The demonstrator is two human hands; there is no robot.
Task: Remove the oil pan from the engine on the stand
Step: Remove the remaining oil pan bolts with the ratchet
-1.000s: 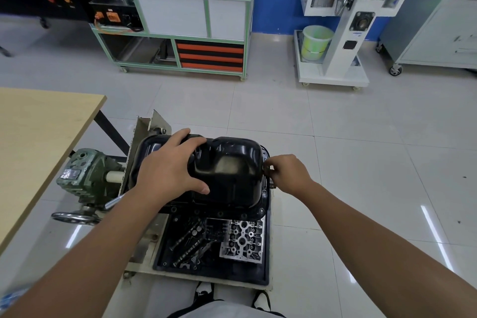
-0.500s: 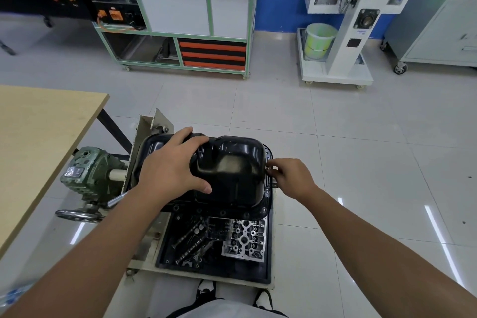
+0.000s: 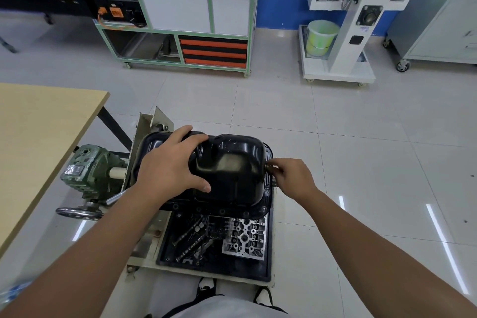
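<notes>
White floor tiles (image 3: 361,162); left fingers (image 3: 191,142) spread on oil pan (image 3: 232,165), right fingers (image 3: 273,162) pinching its rim.

No readable text anywhere in our view.

We see a small plate on the green gearbox (image 3: 89,170) with pale marks too blurred to read. A blue-and-white sticker on the white stand (image 3: 364,29) by the blue wall is too small for us to make out. Faint pale lettering shows on a dark part in the black tray (image 3: 268,261) under the oil pan (image 3: 232,162), and we cannot read it either. The orange labels on the black unit (image 3: 116,11) at the left carry nothing we can read.
</notes>
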